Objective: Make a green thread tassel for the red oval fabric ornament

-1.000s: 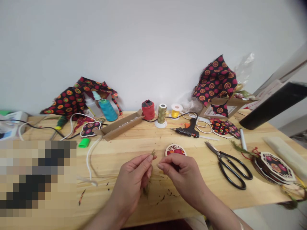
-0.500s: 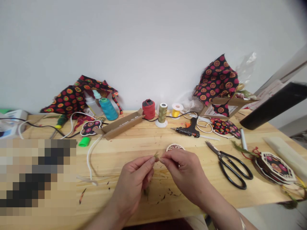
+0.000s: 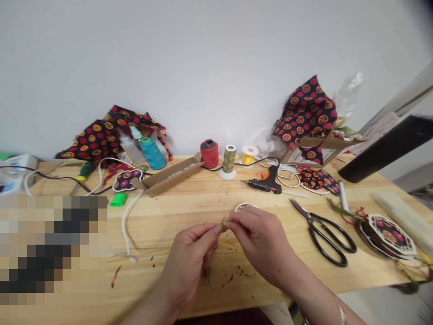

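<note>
My left hand (image 3: 192,255) pinches a small olive-green thread tassel (image 3: 222,221) between thumb and forefinger, its lower strands hanging below my palm. My right hand (image 3: 260,241) meets it from the right, its fingertips pinched on the tassel's top tuft. Both hands hover just above the wooden table (image 3: 189,205). Behind my right hand lies a round fretwork ornament (image 3: 244,206), mostly hidden by my fingers.
Black scissors (image 3: 324,232) lie to the right, a black glue gun (image 3: 265,183) behind. Thread spools, red (image 3: 209,153), olive (image 3: 229,160), yellow (image 3: 249,155) and teal (image 3: 152,153), stand at the back. A cardboard tray (image 3: 169,178), white cord (image 3: 126,225), patterned fabric (image 3: 108,135) and finished ornaments (image 3: 389,234) surround them.
My right hand has moved left and closed its fingertips onto the tassel top held by my left hand. It now covers more of the round ornament.
</note>
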`<state>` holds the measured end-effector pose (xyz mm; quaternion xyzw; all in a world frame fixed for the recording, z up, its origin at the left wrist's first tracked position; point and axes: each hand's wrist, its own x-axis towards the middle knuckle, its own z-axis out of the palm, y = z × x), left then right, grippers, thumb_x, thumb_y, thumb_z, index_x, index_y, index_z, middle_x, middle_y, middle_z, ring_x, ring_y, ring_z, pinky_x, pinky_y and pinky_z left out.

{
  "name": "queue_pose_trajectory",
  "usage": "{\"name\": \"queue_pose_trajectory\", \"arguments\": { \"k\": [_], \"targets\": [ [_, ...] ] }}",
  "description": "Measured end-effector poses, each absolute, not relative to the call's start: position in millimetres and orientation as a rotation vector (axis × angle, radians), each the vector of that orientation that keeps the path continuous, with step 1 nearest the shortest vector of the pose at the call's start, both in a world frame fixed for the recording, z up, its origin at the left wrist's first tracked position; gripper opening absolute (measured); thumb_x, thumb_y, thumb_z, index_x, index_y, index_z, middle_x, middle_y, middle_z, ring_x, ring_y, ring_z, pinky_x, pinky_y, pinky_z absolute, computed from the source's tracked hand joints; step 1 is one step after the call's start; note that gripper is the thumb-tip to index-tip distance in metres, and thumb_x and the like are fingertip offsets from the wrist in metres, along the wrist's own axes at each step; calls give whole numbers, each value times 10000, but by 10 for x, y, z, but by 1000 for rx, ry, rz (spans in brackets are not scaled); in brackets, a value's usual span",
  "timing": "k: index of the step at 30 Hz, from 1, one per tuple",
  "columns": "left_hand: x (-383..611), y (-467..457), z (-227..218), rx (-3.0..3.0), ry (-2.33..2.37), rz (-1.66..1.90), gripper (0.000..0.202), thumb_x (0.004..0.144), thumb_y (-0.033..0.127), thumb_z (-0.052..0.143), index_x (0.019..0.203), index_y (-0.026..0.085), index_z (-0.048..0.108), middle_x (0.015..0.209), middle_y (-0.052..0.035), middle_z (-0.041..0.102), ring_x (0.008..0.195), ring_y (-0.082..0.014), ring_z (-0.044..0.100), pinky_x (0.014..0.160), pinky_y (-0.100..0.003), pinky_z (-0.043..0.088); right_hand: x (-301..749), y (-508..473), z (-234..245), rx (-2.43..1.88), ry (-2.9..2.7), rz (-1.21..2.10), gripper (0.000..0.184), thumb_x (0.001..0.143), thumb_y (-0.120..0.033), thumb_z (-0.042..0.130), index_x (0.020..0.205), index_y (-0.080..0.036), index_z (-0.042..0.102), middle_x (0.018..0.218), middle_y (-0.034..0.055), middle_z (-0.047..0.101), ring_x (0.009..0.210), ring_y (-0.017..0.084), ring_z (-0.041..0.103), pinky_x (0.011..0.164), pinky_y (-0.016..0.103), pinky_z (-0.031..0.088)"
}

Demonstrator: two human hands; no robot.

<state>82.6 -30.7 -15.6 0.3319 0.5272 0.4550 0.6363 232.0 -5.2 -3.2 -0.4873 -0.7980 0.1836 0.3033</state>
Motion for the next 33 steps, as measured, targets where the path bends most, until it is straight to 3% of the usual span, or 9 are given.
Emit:
{"name": "queue_pose_trajectory", "arguments": {
  "k": [11,16,20,23,33],
  "targets": [
    [828,-301,-180,774,1236,1051,203,749,344,669,731,153,738,465,80,331,439,-68,237,412,-215,174,2275,1,-124,-1269,-1955,581,168,865,-171,504,761,-181,636,725,20,641,679,142,564,647,255,406],
    [820,-289,-211,728,1239,1090,207,733,345,685,758,146,738,465,87,342,415,-53,250,401,-201,173,2312,21,-173,-1311,-1544,896,225,871,-261,485,784,-156,665,644,18,609,607,130,533,586,244,416],
    [804,-288,-233,709,1239,1112,205,728,339,691,782,146,734,470,89,360,409,-48,255,400,-194,179,2309,4,-175,-1309,-1262,1392,192,762,-294,598,805,-130,688,560,-18,538,444,72,399,419,210,305],
    [796,-287,-232,721,1222,1118,200,740,333,681,792,147,732,463,91,351,419,-56,246,402,-195,181,2284,-15,-167,-1314,-1045,1673,270,695,-309,650,878,-114,688,526,-40,514,377,29,293,369,186,200],
    [818,-302,-215,811,1205,1066,187,768,331,652,766,163,733,484,81,354,437,-63,248,405,-200,193,2220,6,-174,-1213,-978,1832,285,597,-316,756,819,-139,733,493,-69,456,366,1,282,373,179,161]
  ]
}}
